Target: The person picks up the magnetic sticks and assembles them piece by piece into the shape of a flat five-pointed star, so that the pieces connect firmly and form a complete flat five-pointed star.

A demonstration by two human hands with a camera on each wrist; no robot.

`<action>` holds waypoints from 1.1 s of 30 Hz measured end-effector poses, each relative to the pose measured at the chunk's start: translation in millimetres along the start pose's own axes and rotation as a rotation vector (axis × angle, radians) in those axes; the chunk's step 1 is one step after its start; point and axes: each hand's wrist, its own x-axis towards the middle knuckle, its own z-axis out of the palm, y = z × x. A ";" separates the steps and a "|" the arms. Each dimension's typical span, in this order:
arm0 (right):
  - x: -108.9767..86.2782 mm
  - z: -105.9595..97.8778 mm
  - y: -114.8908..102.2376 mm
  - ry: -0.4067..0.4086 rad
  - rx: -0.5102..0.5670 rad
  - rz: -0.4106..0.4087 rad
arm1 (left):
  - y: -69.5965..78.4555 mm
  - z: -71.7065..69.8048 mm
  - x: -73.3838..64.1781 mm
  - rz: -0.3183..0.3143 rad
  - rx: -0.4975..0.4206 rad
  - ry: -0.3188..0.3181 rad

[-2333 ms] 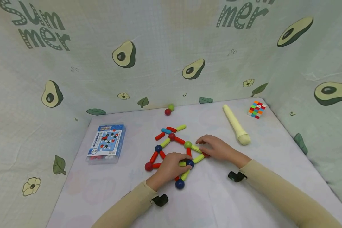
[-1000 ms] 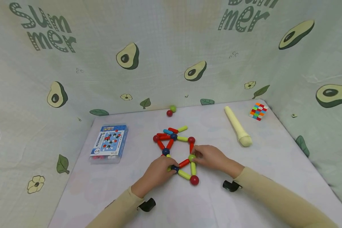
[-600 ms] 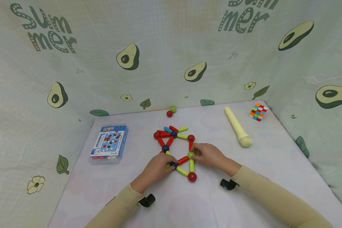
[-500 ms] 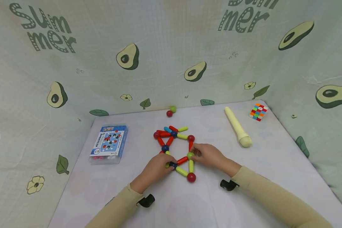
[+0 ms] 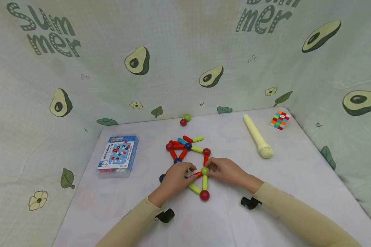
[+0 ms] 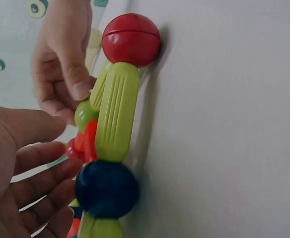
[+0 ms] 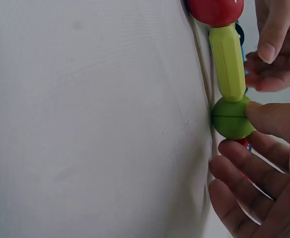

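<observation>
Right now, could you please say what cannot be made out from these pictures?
Head view: any pieces hidden behind the left hand.
Head view: small print on the blue-labelled box, too tiny.
Right wrist: red ball, cut off by top edge.
Left wrist: lower yellow-green rod, cut off by bottom edge.

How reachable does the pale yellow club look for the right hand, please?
Probably yes: nothing stands between the right hand and the pale yellow club, but that hand should first release the pinched green ball.
</observation>
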 end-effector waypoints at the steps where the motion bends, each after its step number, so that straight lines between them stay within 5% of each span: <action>1: -0.1 -0.9 1.1 -0.001 0.009 0.004 | 2.0 1.5 2.2 -0.003 -0.028 0.001; 11: 19.8 -14.7 23.9 0.082 0.081 0.090 | 6.4 22.6 18.9 -0.027 -0.205 -0.045; 23: 76.9 -29.2 53.8 0.127 0.081 0.096 | 4.6 27.2 24.7 -0.003 -0.211 -0.055; 33: 116.9 -28.5 52.5 0.055 0.051 0.051 | 6.0 28.1 22.2 -0.002 -0.204 -0.038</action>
